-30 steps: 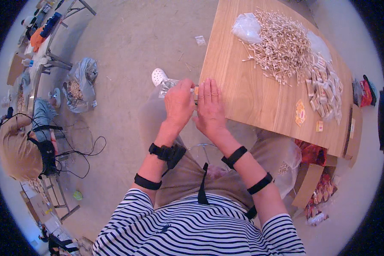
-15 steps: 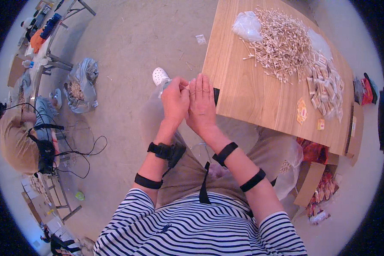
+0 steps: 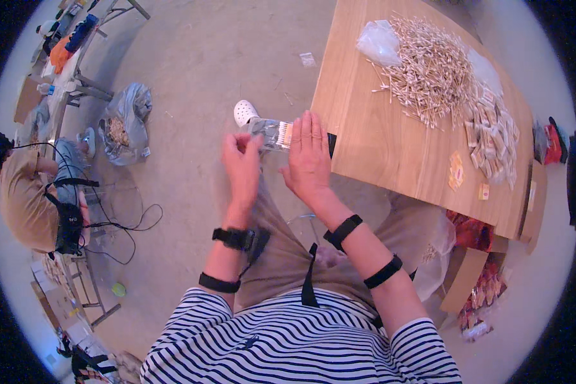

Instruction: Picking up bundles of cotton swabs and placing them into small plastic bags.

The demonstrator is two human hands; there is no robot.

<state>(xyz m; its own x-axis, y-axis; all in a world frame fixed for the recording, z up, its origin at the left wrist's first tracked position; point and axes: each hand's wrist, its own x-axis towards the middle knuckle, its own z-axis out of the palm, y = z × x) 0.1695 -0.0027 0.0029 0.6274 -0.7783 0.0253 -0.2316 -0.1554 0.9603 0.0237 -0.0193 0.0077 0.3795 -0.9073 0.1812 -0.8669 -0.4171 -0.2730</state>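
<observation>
one wooden table (image 3: 365, 134), right, its near-left edge beside the hands. one heap of cotton swabs (image 3: 432, 73), far right on it. one cluster of filled packets (image 3: 491, 137), right, nearer than the heap. one right hand (image 3: 309, 153): flat, fingers straight, thumb spread, laid over the right end of a clear film packet (image 3: 267, 137). one left hand (image 3: 242, 163): blurred, fingers curled near the packet's left end; whether pinching film, cannot tell. packet location: left of the table, white swab tips (image 3: 282, 134) showing. step in hand, as judged: handling swabs and film together. next move calls for right-hand steadiness.
</observation>
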